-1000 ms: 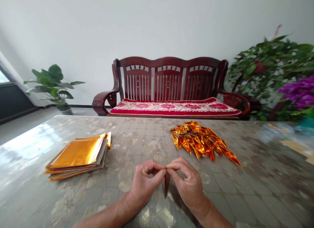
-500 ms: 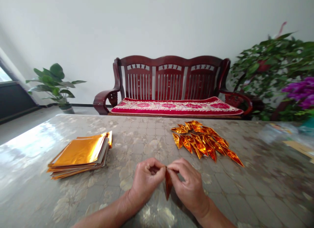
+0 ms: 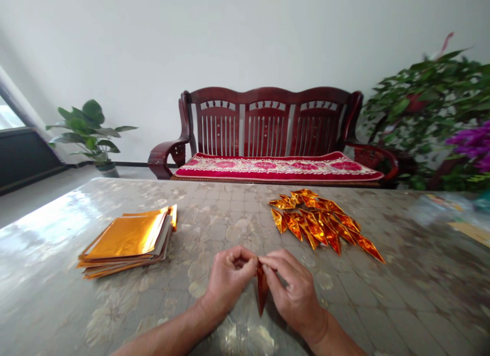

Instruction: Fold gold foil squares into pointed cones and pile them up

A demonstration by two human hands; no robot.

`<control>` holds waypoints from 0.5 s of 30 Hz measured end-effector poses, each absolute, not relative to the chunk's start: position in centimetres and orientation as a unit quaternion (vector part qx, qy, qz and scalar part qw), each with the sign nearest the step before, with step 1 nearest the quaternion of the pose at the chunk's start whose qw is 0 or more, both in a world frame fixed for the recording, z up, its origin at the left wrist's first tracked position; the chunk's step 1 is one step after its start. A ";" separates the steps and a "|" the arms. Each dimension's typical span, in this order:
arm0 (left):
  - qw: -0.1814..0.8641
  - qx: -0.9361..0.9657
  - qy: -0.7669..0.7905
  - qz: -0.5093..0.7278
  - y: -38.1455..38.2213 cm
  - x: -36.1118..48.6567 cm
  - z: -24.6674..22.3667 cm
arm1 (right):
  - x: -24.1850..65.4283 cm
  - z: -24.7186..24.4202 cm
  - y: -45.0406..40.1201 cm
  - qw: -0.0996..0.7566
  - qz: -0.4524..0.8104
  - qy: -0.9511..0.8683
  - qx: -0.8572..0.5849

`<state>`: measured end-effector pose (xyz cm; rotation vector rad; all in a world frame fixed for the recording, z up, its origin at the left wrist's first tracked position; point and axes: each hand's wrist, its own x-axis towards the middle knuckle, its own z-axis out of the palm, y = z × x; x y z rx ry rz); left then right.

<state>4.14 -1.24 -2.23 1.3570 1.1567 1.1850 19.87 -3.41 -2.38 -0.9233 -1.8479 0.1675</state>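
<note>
Pinching foil (image 3: 262, 290), hands (image 3: 228, 275) (image 3: 294, 289) angled inward

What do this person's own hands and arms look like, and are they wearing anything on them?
They are human: the left hand and right hand have no gloves, and no rings show. The left forearm and right forearm are bare as far as the picture shows, without visible sleeve, watch, cable or marking.

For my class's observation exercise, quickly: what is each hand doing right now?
Left hand: closed, pinching the folded foil piece at its top.
Right hand: closed, fingertips pinching the same piece.
</note>
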 end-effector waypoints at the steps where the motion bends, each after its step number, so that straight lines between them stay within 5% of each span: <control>1: 0.477 0.561 0.475 0.483 -1.2 4.1 -2.2 | 19.9 -2.4 -3.4 0.511 0.081 -0.765 -0.383; 15: 0.434 0.609 0.495 0.442 -0.7 3.6 -2.5 | 20.2 -2.9 -2.7 0.514 0.231 -0.704 -0.432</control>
